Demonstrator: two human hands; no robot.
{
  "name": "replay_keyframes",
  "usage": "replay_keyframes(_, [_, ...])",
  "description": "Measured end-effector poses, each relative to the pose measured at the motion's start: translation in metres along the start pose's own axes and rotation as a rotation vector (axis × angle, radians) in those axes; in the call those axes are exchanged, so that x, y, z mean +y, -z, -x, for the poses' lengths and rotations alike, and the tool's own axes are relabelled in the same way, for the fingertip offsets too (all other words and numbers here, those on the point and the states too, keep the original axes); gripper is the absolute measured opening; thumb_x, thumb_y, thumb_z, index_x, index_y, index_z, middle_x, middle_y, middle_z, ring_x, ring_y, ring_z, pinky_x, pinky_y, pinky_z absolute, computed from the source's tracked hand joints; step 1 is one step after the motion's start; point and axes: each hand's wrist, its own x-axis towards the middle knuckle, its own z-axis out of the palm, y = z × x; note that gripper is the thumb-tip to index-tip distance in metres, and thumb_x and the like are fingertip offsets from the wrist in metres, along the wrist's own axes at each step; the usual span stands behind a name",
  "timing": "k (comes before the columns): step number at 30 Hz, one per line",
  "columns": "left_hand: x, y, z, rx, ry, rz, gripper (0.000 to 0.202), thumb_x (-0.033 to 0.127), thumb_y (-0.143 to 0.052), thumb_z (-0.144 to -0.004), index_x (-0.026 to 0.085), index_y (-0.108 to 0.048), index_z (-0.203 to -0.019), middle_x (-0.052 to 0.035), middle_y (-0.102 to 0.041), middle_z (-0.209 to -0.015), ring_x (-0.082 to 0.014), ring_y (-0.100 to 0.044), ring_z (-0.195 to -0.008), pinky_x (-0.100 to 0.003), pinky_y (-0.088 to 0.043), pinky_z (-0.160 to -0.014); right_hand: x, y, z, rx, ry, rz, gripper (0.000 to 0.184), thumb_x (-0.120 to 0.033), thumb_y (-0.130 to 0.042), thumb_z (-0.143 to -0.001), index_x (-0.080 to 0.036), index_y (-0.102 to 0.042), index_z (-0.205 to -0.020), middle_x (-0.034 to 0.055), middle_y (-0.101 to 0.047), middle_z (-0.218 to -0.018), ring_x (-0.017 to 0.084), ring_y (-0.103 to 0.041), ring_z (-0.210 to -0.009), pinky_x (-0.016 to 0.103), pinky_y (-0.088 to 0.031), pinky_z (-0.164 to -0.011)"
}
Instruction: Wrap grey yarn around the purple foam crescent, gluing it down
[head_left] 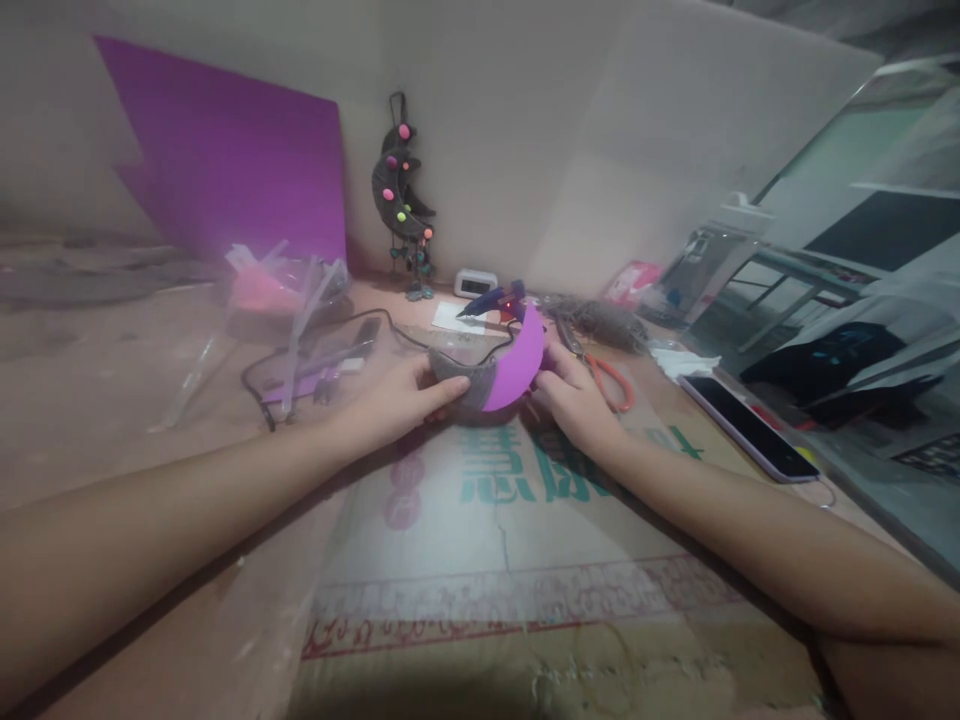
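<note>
Between my two hands is a crescent moon shape point(517, 368), its right part bare purple and its left part covered in dark grey yarn or fabric. My left hand point(429, 388) is closed on the grey end, thumb on top. At the purple end, my right hand point(564, 385) grips the edge from the right, its fingertips partly hidden behind the shape. Just beyond stands a dark blue glue gun point(491, 300) with a small orange light, its nozzle over a white card point(448, 316). Orange-handled scissors or pliers point(611, 385) lie beside my right hand.
Printed cardboard point(517, 540) covers the table's front. A phone point(750, 425) lies at right, grey yarn point(611, 325) behind. Clear plastic bags point(270, 290) and a black cord point(247, 385) are at left. A decorated moon hanging point(401, 190) and purple sheet point(247, 150) are at the wall.
</note>
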Motion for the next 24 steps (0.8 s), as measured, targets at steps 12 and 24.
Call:
replay_keyframes(12, [0.007,-0.004,0.009,0.107,-0.091,-0.166,0.031,0.048,-0.055,-0.085,0.019,-0.062,-0.092,-0.0007,-0.062,-0.066,-0.018,-0.058,-0.067,-0.027,-0.043,-0.057,-0.007,0.0,0.004,-0.217,-0.157,-0.065,0.029,-0.043,-0.067,-0.075,-0.015,-0.065,-0.082,0.0019,-0.066,-0.072,0.013,-0.058,-0.063,0.026,-0.049,-0.06])
replay_keyframes(24, [0.016,-0.006,0.014,0.028,-0.134,-0.293,0.028,0.046,-0.053,-0.086,0.018,-0.058,-0.086,-0.0003,-0.061,-0.075,-0.0166,-0.056,-0.071,-0.027,-0.041,-0.063,-0.015,-0.001,0.005,-0.208,-0.219,-0.032,0.023,-0.038,-0.069,-0.073,-0.015,-0.065,-0.072,0.0029,-0.069,-0.069,0.014,-0.064,-0.062,0.027,-0.053,-0.06])
